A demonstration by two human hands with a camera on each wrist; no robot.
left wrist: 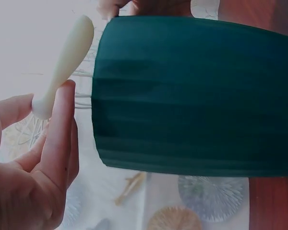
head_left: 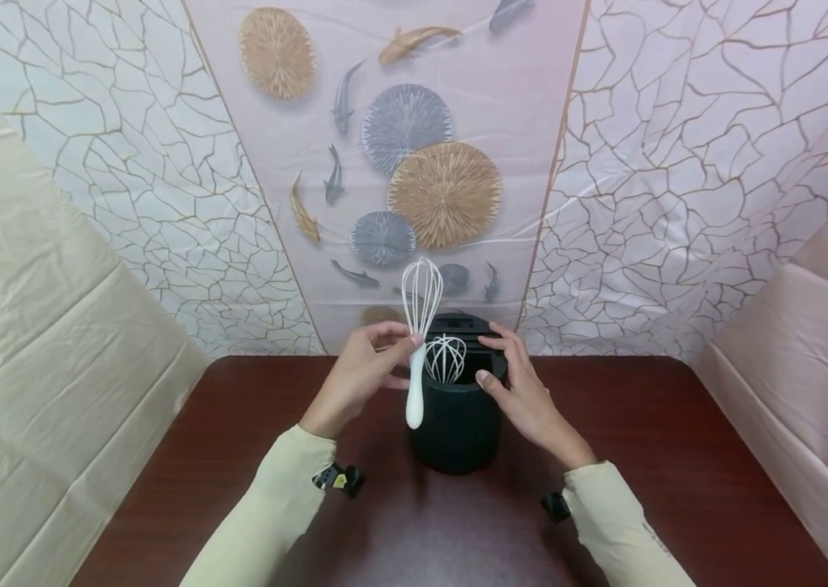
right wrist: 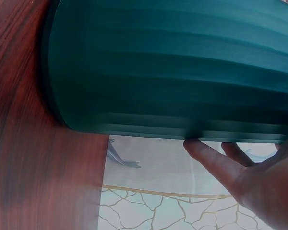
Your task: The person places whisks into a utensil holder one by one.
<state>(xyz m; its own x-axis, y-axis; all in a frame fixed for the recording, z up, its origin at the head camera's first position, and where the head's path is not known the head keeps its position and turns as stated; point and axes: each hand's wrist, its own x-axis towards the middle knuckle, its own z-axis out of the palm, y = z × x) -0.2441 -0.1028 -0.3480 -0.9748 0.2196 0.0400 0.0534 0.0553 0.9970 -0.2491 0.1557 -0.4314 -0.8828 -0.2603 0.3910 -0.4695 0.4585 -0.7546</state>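
In the head view a dark green ribbed utensil holder (head_left: 456, 432) stands upright at the middle of the table. My left hand (head_left: 366, 367) pinches a white whisk (head_left: 415, 399) near its neck, just left of the holder's rim. Its wire loops point up and its handle hangs down in front of the holder. A second whisk (head_left: 447, 359) sits in the holder, its loops above the rim and its handle hidden. My right hand (head_left: 527, 399) holds the holder by its right side at the top, thumb at the near rim. The right wrist view shows fingertips (right wrist: 194, 146) touching the ribbed wall.
The dark red wooden table (head_left: 605, 505) ends at a back edge close behind the holder. A patterned cloth (head_left: 678, 204) hangs behind it, and pale cloth panels (head_left: 55, 326) slope along both sides.
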